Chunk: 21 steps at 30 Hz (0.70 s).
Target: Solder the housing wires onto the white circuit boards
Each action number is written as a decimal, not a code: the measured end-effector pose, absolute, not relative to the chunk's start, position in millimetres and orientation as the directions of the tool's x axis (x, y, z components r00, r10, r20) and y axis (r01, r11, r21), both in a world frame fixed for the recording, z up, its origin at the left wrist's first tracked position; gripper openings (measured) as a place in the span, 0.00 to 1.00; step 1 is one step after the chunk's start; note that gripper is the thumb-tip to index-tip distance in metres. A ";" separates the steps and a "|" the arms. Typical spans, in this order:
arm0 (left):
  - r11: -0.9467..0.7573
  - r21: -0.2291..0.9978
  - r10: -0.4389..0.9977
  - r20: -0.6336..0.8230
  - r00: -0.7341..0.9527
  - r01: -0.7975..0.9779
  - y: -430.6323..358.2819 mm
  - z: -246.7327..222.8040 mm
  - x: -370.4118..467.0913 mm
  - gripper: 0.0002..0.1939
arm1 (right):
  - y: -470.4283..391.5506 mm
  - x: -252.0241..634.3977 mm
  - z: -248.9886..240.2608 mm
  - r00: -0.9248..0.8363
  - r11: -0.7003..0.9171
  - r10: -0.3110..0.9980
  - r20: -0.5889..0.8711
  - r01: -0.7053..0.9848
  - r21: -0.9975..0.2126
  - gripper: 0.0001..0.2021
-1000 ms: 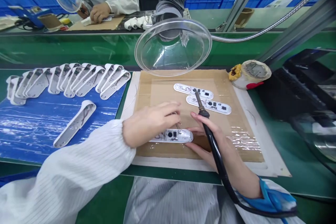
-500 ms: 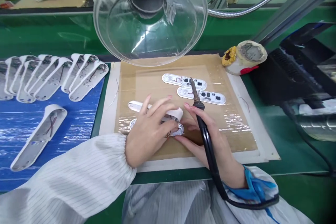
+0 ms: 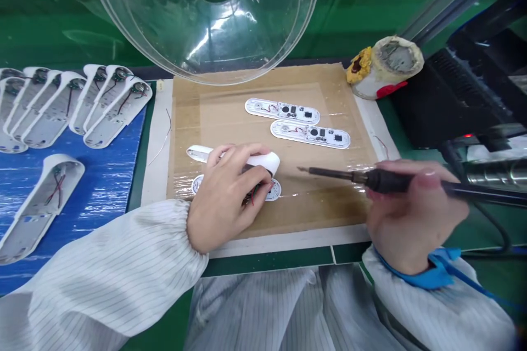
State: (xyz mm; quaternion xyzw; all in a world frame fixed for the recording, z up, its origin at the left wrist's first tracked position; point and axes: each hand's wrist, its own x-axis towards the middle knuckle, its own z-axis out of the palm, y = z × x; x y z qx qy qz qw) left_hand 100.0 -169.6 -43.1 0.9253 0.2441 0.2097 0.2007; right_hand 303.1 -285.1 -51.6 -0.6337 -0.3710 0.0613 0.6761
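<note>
My left hand is closed on a white plastic housing, with fingers over its top and red and dark wires near the thumb. Partly under that hand lies a white circuit board, mostly hidden. My right hand is wrapped round a soldering iron, whose tip points left toward the housing with a gap between them. Two more white circuit boards, one behind the other, rest on the cardboard beyond my hands.
Several white housings with wires stand on a blue mat at left; one housing lies nearer. A clear round shield hangs overhead. At right are a pot with a yellow sponge and a black device.
My right hand has moved right, away from the housing, and the soldering iron has swung from upright across the hand to pointing left. My left hand stays on the housing. The view has shifted slightly.
</note>
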 end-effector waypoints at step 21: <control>-0.763 0.505 0.567 0.224 0.793 0.403 -169.7 -37.2 102.3 0.09 | -288.9 297.0 -61.1 0.465 0.220 0.719 0.517 0.553 -0.803 0.06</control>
